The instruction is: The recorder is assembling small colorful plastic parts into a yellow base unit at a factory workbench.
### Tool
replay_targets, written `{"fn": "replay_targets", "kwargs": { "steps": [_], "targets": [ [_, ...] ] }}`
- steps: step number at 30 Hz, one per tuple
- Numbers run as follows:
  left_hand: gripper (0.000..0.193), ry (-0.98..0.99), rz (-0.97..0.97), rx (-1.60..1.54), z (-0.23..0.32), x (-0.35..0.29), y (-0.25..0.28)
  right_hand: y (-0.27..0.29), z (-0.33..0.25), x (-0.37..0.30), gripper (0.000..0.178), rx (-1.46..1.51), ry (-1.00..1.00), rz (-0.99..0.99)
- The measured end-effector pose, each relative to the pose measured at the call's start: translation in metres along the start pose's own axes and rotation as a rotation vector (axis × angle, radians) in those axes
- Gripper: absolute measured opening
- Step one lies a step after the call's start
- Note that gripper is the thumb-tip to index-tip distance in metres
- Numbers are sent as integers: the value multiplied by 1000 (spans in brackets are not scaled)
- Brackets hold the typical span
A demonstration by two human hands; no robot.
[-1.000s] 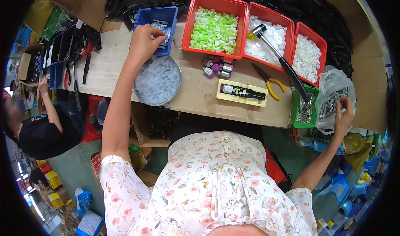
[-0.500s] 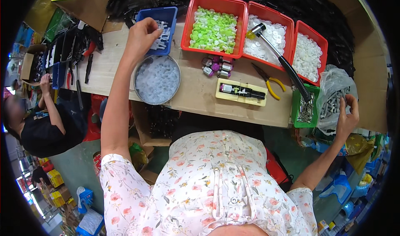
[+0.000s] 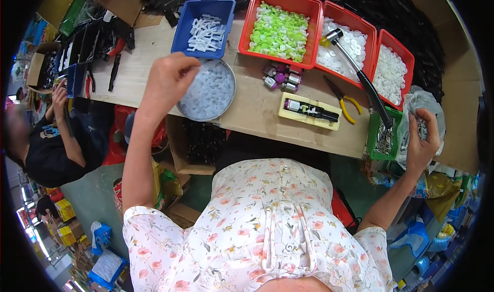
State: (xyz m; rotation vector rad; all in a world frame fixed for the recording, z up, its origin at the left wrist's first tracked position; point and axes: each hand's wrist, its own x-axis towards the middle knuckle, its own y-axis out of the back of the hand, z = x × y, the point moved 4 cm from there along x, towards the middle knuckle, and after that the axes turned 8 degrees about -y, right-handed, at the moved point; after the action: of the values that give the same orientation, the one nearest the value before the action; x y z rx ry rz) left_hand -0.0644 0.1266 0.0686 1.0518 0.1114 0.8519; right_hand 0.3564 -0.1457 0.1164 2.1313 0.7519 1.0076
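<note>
My left hand (image 3: pixel 172 81) is over the left rim of a round bowl (image 3: pixel 208 93) of translucent whitish pieces in cloudy contents. Its thumb and fingers are pinched together; anything between them is hidden. Just beyond the bowl stands a blue bin (image 3: pixel 205 27) with small white plastic parts. On the far right, my right hand (image 3: pixel 423 140) is at the near side of a clear plastic bag (image 3: pixel 431 102) of grey parts, its fingers curled toward the thumb around something too small to name. A cream block (image 3: pixel 309 112) between the hands holds a black and metal assembly.
Red bins (image 3: pixel 280 27) of green and white pieces line the back. A hammer (image 3: pixel 363 78) lies across them, its handle reaching a green tray (image 3: pixel 385 137) of metal pins. Yellow-handled pliers (image 3: pixel 347 104) and purple-and-metal cylinders (image 3: pixel 280 78) lie nearby. Another person (image 3: pixel 56 137) works at left.
My left hand has come back from the blue bin to the bowl's near left side. My right hand has shifted a little left, away from the grey parts. The view has shifted slightly.
</note>
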Motion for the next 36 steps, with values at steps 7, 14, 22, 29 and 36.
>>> {"fn": "replay_targets", "kwargs": {
  "steps": [7,14,22,29,36],
  "targets": [
    [11,-25,-186,197,11,-3,-29,-10,-33,0,18,30,69,-51],
    [12,-10,-12,38,25,-3,-8,-38,-56,-13,22,238,61,-124],
    [14,323,110,-732,50,-14,-45,-108,-119,-32,16,629,107,-492],
    [14,283,104,-820,70,-12,-58,-124,-135,-30,17,665,143,-516],
    [13,220,107,-804,83,-10,-67,-127,-134,-32,18,678,114,-566]
  ]
}}
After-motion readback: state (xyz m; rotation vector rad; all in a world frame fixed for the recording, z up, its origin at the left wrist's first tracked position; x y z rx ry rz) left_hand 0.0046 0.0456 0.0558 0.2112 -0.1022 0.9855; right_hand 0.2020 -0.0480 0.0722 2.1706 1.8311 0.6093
